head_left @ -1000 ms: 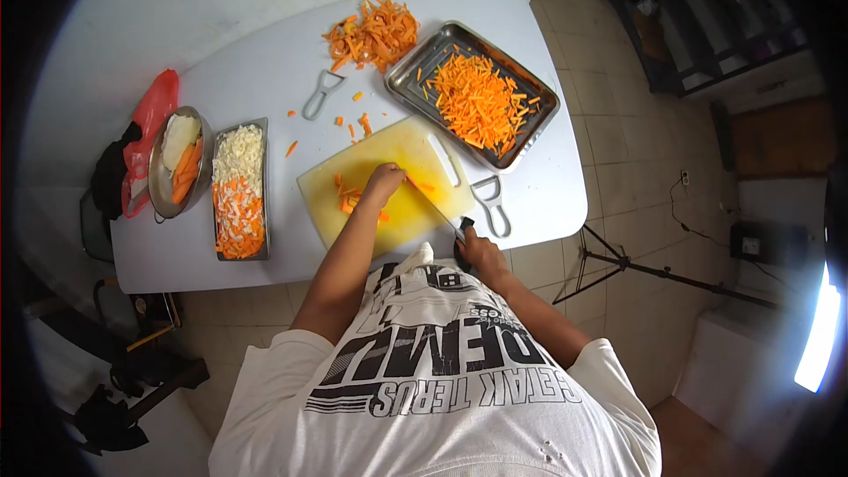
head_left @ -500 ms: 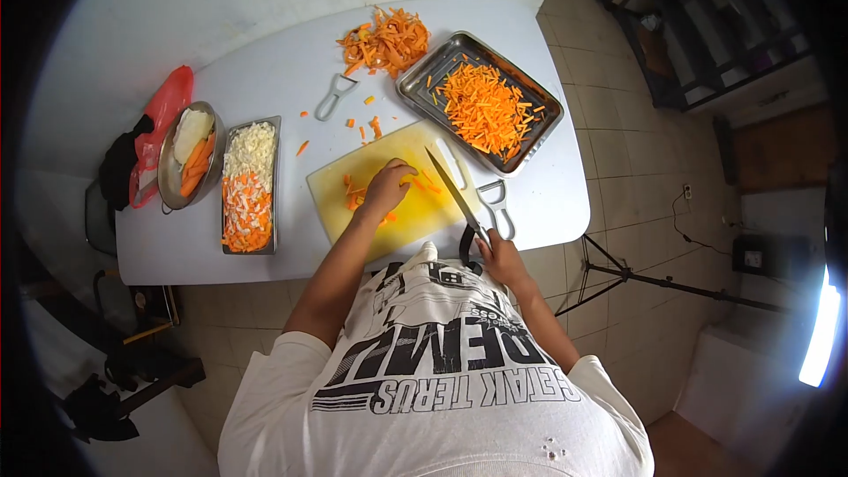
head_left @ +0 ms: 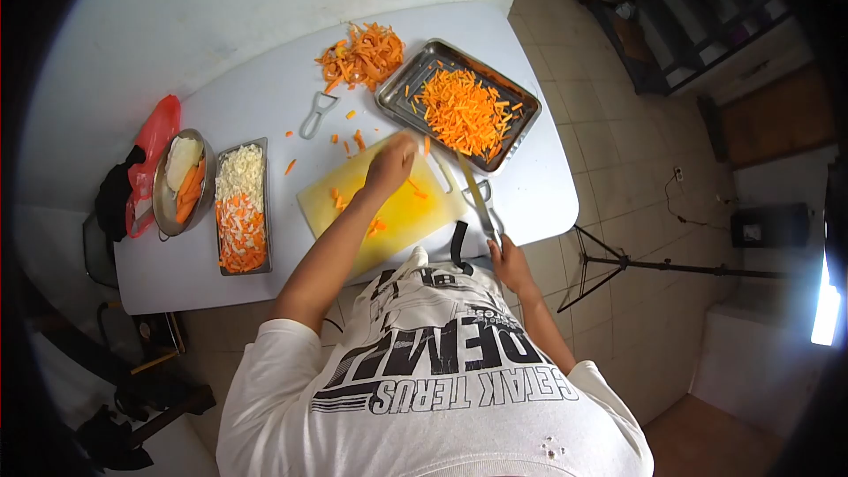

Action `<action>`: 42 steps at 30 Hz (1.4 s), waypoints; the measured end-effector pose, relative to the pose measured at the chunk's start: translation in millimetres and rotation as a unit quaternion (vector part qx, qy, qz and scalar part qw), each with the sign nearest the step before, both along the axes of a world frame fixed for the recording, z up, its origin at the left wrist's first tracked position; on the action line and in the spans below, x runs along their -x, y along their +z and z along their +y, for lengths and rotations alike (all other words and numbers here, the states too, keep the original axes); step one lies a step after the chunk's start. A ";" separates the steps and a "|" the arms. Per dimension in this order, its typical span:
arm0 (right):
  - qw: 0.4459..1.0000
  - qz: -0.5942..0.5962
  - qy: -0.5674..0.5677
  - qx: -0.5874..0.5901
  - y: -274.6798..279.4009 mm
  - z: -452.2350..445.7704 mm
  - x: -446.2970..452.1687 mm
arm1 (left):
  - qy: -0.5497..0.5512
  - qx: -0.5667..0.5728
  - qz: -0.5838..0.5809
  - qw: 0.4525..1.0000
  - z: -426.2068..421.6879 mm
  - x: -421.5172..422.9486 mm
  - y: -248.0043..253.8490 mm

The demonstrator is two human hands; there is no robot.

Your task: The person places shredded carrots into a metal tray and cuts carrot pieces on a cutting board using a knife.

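Note:
My left hand [head_left: 393, 162] is raised above the far part of the yellow cutting board [head_left: 340, 247], fingers pressed together near an orange carrot piece [head_left: 427, 146]; its grip is too small to make out fully. My right hand [head_left: 508, 262] holds the handle of a knife [head_left: 477, 194], whose blade points away from me past the board's right edge and over a peeler [head_left: 490, 212]. Small carrot pieces [head_left: 377, 226] lie on the board. Beyond it, a metal tray [head_left: 389, 100] holds a heap of carrot sticks [head_left: 464, 110].
Carrot peelings [head_left: 362, 57] and another peeler [head_left: 318, 115] lie at the back. On the left are a long metal container [head_left: 268, 238] of chopped white and orange pieces, a round pan [head_left: 161, 203] with carrots, and a red plastic bag [head_left: 159, 132]. A tripod [head_left: 623, 261] stands right.
My left hand has moved from the middle of the board toward its far edge and the tray. The knife has swung off the board to the right, still in my right hand.

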State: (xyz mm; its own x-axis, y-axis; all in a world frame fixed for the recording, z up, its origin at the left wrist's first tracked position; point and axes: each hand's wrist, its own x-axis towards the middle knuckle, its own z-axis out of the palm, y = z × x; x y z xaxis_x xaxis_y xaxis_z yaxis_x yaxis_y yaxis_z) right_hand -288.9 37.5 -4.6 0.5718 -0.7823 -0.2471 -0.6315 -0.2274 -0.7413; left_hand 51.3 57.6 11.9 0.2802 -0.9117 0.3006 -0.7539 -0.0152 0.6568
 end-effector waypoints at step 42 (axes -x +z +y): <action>1.000 0.001 -0.006 -0.009 -10.6 -0.1 0.9 | 0.107 0.028 0.094 0.989 -39.1 -27.9 44.5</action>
State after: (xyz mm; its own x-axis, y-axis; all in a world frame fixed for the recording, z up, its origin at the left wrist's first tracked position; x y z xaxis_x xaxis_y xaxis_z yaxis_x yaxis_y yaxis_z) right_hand -289.7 37.4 -15.2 0.5622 -0.7844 -0.2621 -0.6351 -0.2064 -0.7443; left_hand 79.2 18.5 56.5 0.5211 -0.8082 0.2743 -0.6025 -0.1207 0.7889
